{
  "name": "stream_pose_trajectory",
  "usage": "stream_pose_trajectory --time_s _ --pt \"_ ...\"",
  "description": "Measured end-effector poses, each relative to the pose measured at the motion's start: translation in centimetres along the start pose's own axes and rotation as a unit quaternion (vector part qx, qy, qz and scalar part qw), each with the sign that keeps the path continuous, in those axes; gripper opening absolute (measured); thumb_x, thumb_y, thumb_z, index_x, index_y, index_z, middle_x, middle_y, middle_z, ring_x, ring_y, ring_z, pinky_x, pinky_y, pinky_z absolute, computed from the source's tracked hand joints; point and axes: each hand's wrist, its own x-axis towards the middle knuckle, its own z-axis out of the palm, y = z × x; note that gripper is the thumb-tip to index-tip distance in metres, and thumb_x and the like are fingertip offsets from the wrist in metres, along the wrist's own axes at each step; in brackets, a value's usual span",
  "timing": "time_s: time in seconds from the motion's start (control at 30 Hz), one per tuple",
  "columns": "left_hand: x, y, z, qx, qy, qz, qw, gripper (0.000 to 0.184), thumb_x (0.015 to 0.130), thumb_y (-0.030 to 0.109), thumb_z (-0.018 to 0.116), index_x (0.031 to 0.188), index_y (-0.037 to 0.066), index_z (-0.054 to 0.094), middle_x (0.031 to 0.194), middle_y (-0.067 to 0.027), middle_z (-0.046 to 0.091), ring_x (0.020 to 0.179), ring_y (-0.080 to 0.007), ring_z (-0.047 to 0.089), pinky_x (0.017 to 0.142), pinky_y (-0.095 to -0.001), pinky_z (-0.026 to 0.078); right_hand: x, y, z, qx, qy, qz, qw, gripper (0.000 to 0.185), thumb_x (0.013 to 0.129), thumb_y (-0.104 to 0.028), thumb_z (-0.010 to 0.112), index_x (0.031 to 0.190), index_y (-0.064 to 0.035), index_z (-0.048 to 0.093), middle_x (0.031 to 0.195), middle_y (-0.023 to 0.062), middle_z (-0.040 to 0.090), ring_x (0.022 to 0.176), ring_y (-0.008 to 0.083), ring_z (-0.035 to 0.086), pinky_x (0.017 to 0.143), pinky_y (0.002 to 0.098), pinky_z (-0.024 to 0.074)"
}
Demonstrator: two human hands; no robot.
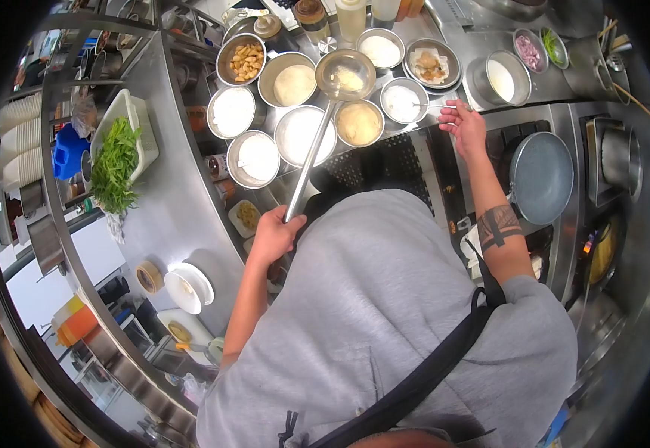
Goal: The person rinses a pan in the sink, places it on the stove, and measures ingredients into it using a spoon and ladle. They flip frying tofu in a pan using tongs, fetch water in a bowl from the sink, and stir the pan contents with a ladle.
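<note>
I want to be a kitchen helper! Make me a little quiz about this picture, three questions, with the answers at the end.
1. Which hand holds the long-handled metal ladle?
2. True or false: the leafy green vegetables are in a white tub.
3. Fill in: the round blue-grey pan is nearer the ____ hand.

Key: 1. The left hand. 2. True. 3. The right hand.

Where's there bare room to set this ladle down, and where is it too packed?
Best patch: the steel counter on the left, bare between the tub of greens and the white dishes. It's crowded ahead: the metal bowls stand nearly rim to rim, with the left hand holding the ladle across them and the right hand alongside.
</note>
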Motion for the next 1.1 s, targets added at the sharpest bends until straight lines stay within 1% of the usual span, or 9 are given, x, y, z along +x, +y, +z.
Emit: stream_pose_trajectory --time_s 0.17,0.37,0.57,0.63,0.67,0.7,0.77,0.87,1.1 --pt "0.6 0.1 0.2 0.023 -0.010 0.009 1.000 0.026 0.090 0.020 0.070 0.075 0.003 0.057 0.058 -0.0007 0.052 0.045 -0.0097 0.049 0.045 -0.0278 0.039 -2.3 -6.1 4.0 -0.005 -0.058 -0.113 0.992 0.030 0.103 -0.024 0.058 0.112 0.0034 0.066 0.095 0.0135 0.070 0.080 0.0197 0.070 0.067 0.0290 0.0580" --pt "1.1 0.4 0.7 0.004 -0.047 0.015 0.999 0.025 0.090 0.020 0.070 0.076 0.002 0.058 0.057 -0.0013 0.051 0.046 -0.0106 0.050 0.046 -0.0286 0.040 -5.1 -13.7 7.6 -0.313 -0.002 -0.490 0.813 0.023 0.102 -0.019 0.061 0.109 -0.0015 0.073 0.098 0.0088 0.073 0.088 0.0124 0.069 0.072 0.0245 0.0545" --pt "0.5 0.9 0.8 0.025 -0.025 0.009 0.999 0.026 0.089 0.021 0.070 0.078 0.001 0.059 0.057 -0.0018 0.052 0.046 -0.0117 0.051 0.047 -0.0293 0.041 -2.0 -6.5 4.7 -0.138 0.049 -0.315 0.938 0.027 0.104 -0.023 0.056 0.100 0.0012 0.067 0.080 0.0046 0.067 0.071 0.0082 0.061 0.064 0.0238 0.0471" --pt "0.3 1.0 0.7 0.017 -0.024 0.009 1.000 0.026 0.089 0.021 0.069 0.078 0.000 0.059 0.057 -0.0021 0.052 0.046 -0.0118 0.051 0.047 -0.0295 0.041 1.3 0.5 2.7 -0.318 0.073 -0.294 0.899 0.028 0.101 -0.029 0.058 0.096 -0.0041 0.069 0.074 0.0052 0.065 0.063 0.0079 0.059 0.058 0.0277 0.0465" --pt "0.2 1.0 0.6 0.014 -0.026 0.006 1.000 0.026 0.089 0.021 0.069 0.078 0.000 0.059 0.057 -0.0024 0.053 0.046 -0.0120 0.051 0.047 -0.0296 0.042 3.0 3.6 1.5 -0.394 0.035 -0.238 0.887 0.028 0.101 -0.029 0.056 0.100 -0.0055 0.070 0.072 0.0052 0.064 0.064 0.0110 0.061 0.059 0.0294 0.0479" --pt "0.2 0.9 0.5 0.009 -0.023 0.010 1.000 0.026 0.089 0.021 0.069 0.078 0.000 0.059 0.057 -0.0024 0.053 0.046 -0.0120 0.051 0.047 -0.0296 0.042 1.0 2.4 3.2 -0.303 0.031 -0.002 0.952 0.030 0.100 -0.031 0.056 0.104 -0.0051 0.071 0.070 0.0071 0.062 0.069 0.0183 0.064 0.067 0.0336 0.0504" --pt "0.2 0.5 0.5 0.023 -0.014 0.008 1.000 0.025 0.089 0.020 0.069 0.078 0.000 0.059 0.057 -0.0028 0.053 0.046 -0.0123 0.051 0.046 -0.0300 0.041 1.9 3.5 2.3 -0.275 0.024 -0.010 0.961 0.039 0.098 -0.037 0.061 0.115 -0.0026 0.066 0.073 0.0090 0.062 0.075 0.0237 0.063 0.073 0.0373 0.0505" --pt "0.0 -0.5 0.5 -0.014 -0.014 0.009 1.000 0.025 0.089 0.020 0.068 0.078 0.000 0.058 0.058 -0.0032 0.053 0.047 -0.0128 0.051 0.047 -0.0302 0.042 0.8 -0.5 3.4 -0.469 0.129 -0.144 0.862 0.071 0.085 -0.043 0.079 0.134 0.0016 0.052 0.089 0.0107 0.062 0.083 0.0209 0.062 0.075 0.0343 0.0501" --pt "-1.3 -0.9 0.2 -0.014 -0.003 -0.012 1.000 0.024 0.089 0.020 0.068 0.078 0.001 0.059 0.059 -0.0031 0.054 0.048 -0.0120 0.052 0.047 -0.0296 0.042 7.8 -8.8 8.7 -0.410 0.045 -0.312 0.856 0.068 0.085 -0.035 0.077 0.135 0.0022 0.050 0.112 0.0168 0.062 0.097 0.0274 0.062 0.088 0.0377 0.0503"
